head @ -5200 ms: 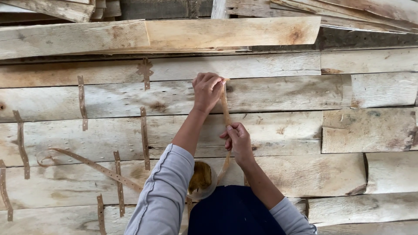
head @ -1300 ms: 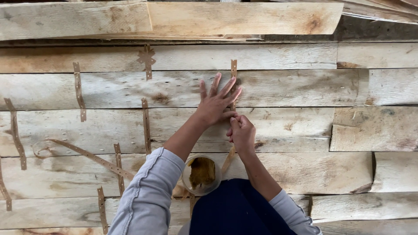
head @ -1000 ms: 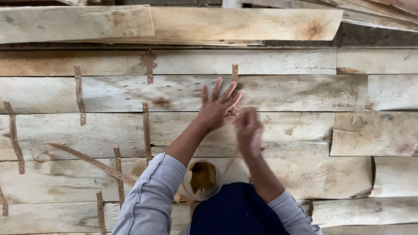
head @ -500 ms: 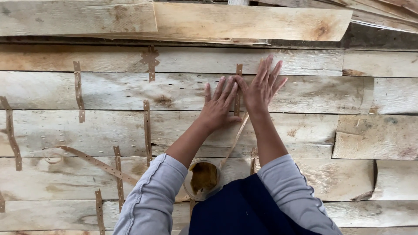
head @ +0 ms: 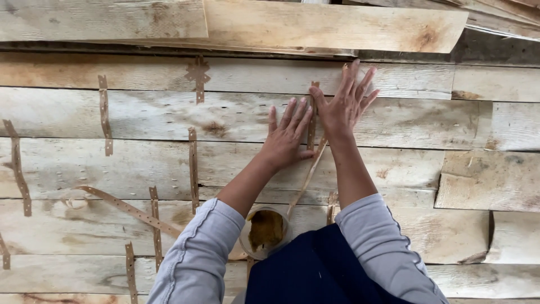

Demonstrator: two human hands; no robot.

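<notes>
Two flat hands are pressing a thin brown strip onto the pale wood sheets.

The brown strip (head: 311, 121) is lying in the upper middle of the frame, its long side pointing up and down across the seam between two wood sheets (head: 394, 121). Its top part is looking stuck down; its lower end is slanting loose toward the glue pot (head: 265, 229) at the bottom middle, so that part is waiting. The left hand (head: 288, 137) is resting open just left of the strip, grasping nothing. The right hand (head: 344, 104) is lying open just right of it, thumb touching. Other stuck strips (head: 193, 163) are showing on the left.
</notes>
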